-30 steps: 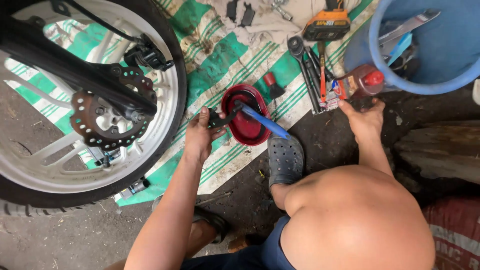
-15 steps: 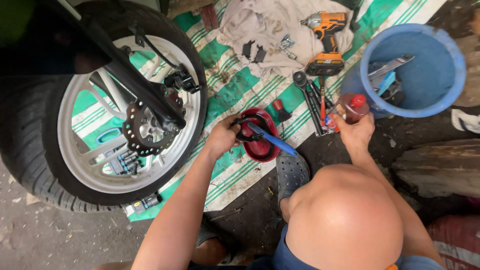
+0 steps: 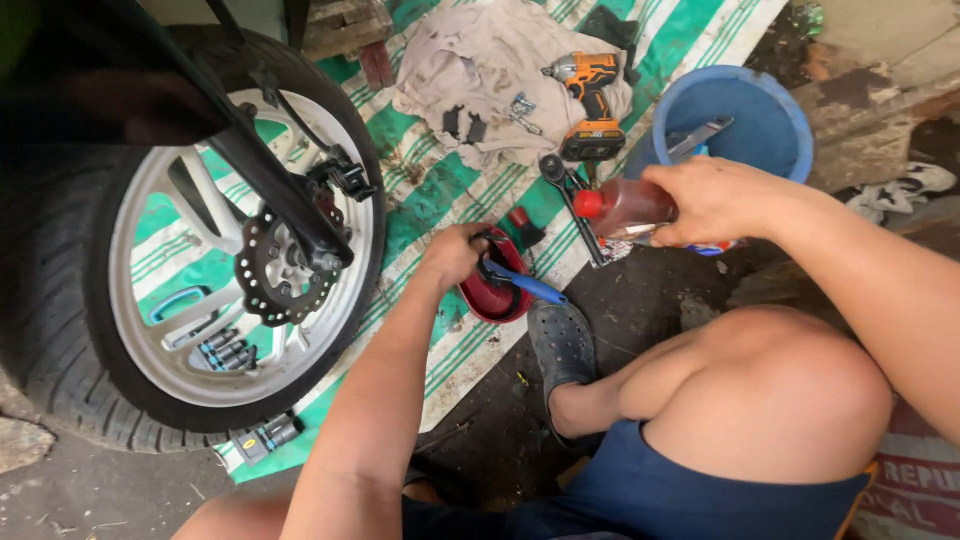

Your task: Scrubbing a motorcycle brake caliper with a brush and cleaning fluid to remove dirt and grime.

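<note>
The left hand is curled around a small dark part at the rim of a shallow red plastic bowl, which lies on the edge of a green-and-white striped woven mat; the fingers are closed on that part, though what exactly it is cannot be told. A blue-handled brush rests across the red bowl, its handle pointing toward a dark grey perforated rubber clog on the person's foot. The right hand grips a clear plastic bottle of reddish liquid with a red cap, held on its side above the mat's edge, cap pointing toward the left hand, the fingers wrapped tight around its body. Just behind the bottle lie long dark metal wrenches, and beyond them an orange-and-black cordless impact driver sits on a crumpled beige rag. A round blue plastic bucket with tools inside stands near the right hand. To the left stands a motorcycle wheel with a white cast rim, black tyre and drilled brake disc.
</note>
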